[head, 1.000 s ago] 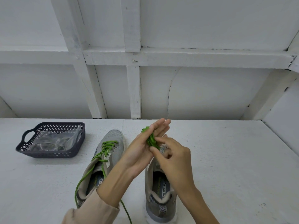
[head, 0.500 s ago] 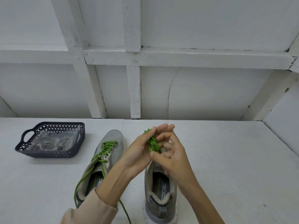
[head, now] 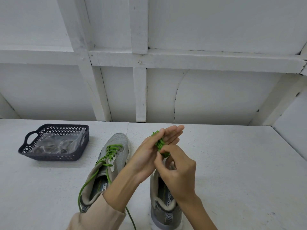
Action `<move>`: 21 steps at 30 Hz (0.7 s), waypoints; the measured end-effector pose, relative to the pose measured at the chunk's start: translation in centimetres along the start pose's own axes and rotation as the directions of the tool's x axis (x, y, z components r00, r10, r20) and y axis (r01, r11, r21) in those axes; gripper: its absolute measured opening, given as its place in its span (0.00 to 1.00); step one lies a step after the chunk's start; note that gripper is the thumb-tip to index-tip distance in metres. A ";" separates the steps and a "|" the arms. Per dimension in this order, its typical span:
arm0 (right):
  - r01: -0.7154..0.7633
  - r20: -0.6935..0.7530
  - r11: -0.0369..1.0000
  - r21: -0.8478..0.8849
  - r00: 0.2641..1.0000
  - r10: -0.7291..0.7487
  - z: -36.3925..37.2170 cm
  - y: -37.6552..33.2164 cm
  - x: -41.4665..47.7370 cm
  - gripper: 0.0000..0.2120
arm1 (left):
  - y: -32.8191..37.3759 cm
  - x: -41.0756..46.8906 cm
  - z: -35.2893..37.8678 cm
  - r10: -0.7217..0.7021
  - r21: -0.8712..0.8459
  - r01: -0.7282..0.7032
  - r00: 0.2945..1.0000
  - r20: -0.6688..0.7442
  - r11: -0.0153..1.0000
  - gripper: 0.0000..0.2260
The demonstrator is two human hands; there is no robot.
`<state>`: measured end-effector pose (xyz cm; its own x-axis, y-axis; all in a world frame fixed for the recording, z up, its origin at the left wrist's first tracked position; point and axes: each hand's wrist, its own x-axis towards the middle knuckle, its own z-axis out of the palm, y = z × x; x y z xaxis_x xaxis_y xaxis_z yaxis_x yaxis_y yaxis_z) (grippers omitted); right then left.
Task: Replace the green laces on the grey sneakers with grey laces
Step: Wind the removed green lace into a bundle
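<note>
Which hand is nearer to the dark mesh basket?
Left. The left hand is right of the basket, beyond the laced sneaker; the right hand sits further right, pinching the green lace bundle.

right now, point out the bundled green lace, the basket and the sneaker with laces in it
bundled green lace (head: pixel 159 143): head view, middle of the visible coils
basket (head: pixel 54 157): head view, its front wall
laced sneaker (head: pixel 120 140): head view, the grey toe mesh

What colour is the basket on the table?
Dark navy-grey basket, clearest in the head view.
</note>
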<state>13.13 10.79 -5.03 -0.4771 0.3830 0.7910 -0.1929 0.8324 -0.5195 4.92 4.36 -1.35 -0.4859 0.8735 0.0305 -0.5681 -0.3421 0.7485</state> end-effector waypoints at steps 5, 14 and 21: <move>-0.056 -0.131 0.986 -0.155 0.991 0.035 -0.7 1.3 0.2 0.03 | 0.5 0.3 -0.3 0.081 -0.045 -0.084 0.995 -0.065 0.995 0.17; -0.012 -0.039 0.998 -0.063 0.999 0.009 -0.9 0.3 -0.1 0.10 | 0.7 0.1 -0.4 0.047 -0.080 -0.052 0.996 -0.070 0.995 0.18; -0.075 0.013 0.995 0.061 0.997 0.074 -0.4 0.1 -0.1 0.08 | 1.1 -0.4 -0.3 0.005 -0.098 -0.009 0.999 -0.041 0.995 0.18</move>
<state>13.50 10.98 -4.98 -0.5011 0.4386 0.7460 -0.2086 0.7754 -0.5960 4.32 3.50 -0.77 -0.5156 0.8568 0.0069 -0.6263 -0.3823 0.6794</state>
